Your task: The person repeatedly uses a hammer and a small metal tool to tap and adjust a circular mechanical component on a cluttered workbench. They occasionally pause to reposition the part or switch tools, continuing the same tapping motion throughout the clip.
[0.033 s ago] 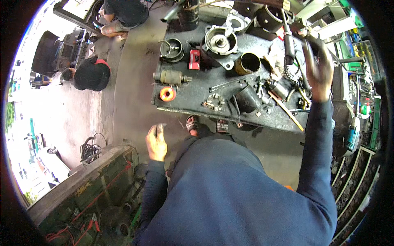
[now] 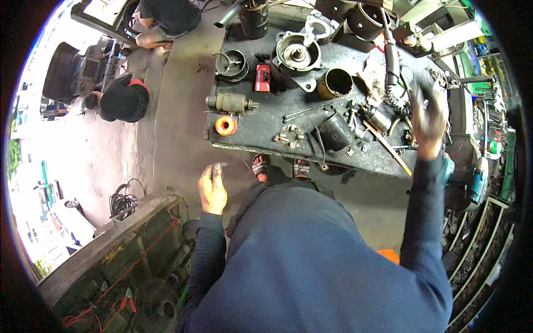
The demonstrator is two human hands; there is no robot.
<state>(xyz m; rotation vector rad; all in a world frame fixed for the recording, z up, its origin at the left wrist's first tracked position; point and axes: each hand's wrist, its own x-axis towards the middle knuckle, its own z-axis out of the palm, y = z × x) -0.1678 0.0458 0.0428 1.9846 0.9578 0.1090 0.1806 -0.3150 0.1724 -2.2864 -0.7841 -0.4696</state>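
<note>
Beside the workbench (image 2: 261,133), my left hand (image 2: 212,190) is closed on a small grey piece (image 2: 220,166), too small to identify. My right hand (image 2: 429,122) is over the bench's right end, blurred, fingers loosely apart, near a cluster of tools, hoses and a wooden-handled rod (image 2: 387,149). The bench holds a round metal housing (image 2: 297,55), an armature (image 2: 230,103), an orange ring-shaped spool (image 2: 226,126), a red box (image 2: 262,77), an open rusty cylinder (image 2: 335,83), a black cylinder (image 2: 333,133) and a brush ring (image 2: 290,137).
Two other people (image 2: 123,100) (image 2: 169,16) crouch on the floor at upper left beside machinery. A metal-sided bin (image 2: 100,244) with red cables stands at lower left, near coiled hose (image 2: 122,204). Tool racks and a teal power drill (image 2: 478,180) line the right side.
My right hand has moved down toward me, from the bench's back right to lower over its right end. My left hand has risen slightly.
</note>
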